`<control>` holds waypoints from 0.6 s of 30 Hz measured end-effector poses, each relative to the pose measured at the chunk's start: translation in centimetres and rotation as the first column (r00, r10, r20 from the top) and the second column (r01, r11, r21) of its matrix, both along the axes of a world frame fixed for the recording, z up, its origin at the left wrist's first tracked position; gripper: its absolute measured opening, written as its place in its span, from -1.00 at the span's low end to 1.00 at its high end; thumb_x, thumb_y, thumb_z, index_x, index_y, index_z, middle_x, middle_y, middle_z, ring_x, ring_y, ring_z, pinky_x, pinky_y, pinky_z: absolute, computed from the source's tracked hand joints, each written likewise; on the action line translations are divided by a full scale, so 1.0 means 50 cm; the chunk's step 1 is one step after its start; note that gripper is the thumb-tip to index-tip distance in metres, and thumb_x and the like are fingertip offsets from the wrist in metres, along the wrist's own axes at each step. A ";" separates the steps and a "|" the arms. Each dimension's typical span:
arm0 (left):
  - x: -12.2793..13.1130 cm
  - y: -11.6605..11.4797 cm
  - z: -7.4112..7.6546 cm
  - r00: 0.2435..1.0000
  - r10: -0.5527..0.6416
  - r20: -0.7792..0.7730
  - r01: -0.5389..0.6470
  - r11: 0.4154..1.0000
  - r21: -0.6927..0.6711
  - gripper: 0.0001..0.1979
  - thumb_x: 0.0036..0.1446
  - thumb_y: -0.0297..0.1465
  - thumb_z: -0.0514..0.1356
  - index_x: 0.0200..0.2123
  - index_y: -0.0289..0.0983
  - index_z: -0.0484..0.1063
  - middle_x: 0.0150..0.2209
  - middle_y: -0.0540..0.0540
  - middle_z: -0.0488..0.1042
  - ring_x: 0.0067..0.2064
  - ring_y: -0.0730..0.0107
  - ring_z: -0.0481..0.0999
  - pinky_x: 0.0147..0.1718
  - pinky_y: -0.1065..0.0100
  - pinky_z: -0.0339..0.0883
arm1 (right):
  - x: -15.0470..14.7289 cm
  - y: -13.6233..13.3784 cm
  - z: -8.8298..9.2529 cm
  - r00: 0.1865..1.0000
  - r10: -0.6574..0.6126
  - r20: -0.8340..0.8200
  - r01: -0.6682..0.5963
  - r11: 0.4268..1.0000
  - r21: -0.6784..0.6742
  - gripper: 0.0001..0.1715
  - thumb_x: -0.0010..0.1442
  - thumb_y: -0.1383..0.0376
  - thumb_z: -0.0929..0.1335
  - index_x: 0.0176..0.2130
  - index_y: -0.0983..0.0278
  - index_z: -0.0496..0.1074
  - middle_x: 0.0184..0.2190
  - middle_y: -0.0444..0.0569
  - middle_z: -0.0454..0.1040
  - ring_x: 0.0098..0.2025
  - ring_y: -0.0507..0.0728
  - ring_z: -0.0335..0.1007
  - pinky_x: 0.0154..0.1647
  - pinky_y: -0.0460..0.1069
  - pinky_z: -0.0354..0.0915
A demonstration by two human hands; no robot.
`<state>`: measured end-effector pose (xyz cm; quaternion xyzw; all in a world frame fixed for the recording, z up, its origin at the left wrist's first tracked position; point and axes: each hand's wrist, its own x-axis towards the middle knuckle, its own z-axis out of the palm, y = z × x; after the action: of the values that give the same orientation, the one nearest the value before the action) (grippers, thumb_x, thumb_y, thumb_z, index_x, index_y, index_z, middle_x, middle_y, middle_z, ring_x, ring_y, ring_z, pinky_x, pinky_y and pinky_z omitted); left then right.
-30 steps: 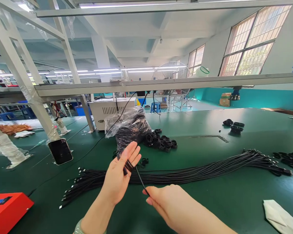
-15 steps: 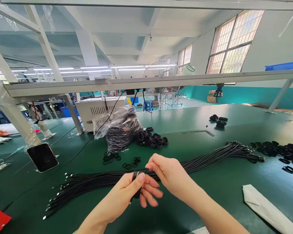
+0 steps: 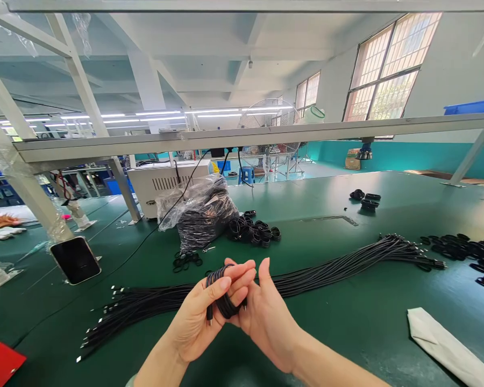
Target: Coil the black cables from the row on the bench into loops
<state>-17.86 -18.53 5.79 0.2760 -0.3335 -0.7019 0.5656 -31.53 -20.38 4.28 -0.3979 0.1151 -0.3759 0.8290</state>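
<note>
Well, a small coil of black cable (image 3: 221,290) sits held between both palms, just above a long bundle of black cables (image 3: 145,301) on the green workbench (image 3: 339,322). The left hand (image 3: 197,317) curls around the loops, a plug end (image 3: 210,318) poking out below; the right hand (image 3: 268,322) cups the coil from the other side, thumb raised. Farther off lie small black coils (image 3: 252,231), a bulging plastic bag (image 3: 201,215), and a white cloth (image 3: 447,338).

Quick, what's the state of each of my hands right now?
Left hand: closed, holding a coiled black cable.
Right hand: touching it, thumb raised; whether it grips cannot be told.
</note>
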 end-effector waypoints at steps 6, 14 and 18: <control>0.003 0.013 0.003 0.978 -0.129 0.167 0.134 0.991 -0.018 -0.71 0.23 -0.45 0.16 0.02 -0.24 0.50 0.14 -0.18 0.42 0.00 0.23 0.55 -0.06 0.43 0.46 | -0.007 0.006 -0.011 0.986 -0.042 -0.159 -0.009 0.952 -0.307 -0.07 0.12 -0.24 0.28 0.29 0.13 0.06 0.29 0.05 0.11 0.34 0.23 -0.03 0.29 0.20 0.01; -0.014 0.016 -0.002 0.980 -0.088 0.181 0.095 0.995 -0.030 -0.70 0.19 -0.50 0.19 -0.01 -0.23 0.52 0.20 -0.14 0.35 0.26 0.23 0.27 0.11 0.47 0.29 | -0.005 -0.017 0.003 0.964 -0.027 -0.266 -0.100 0.885 -0.454 -0.47 0.03 0.12 0.50 -0.03 0.23 0.42 -0.06 -0.03 0.47 0.12 0.25 0.31 0.14 0.14 0.23; -0.024 0.017 -0.007 0.989 -0.038 0.140 0.036 0.999 0.016 -0.66 0.20 -0.46 0.17 0.05 -0.20 0.47 0.21 -0.12 0.34 0.12 0.33 0.46 -0.22 0.62 0.47 | -0.001 -0.023 -0.016 0.943 0.002 -0.332 -0.159 0.881 -0.446 -0.57 0.17 0.10 0.39 -0.05 0.29 0.40 -0.27 -0.07 0.49 -0.19 0.14 0.48 -0.06 0.07 0.37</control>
<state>-19.07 -17.67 5.42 0.3221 -0.3726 -0.6935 0.5258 -31.57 -21.53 3.49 -0.6459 0.1383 -0.2872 0.6937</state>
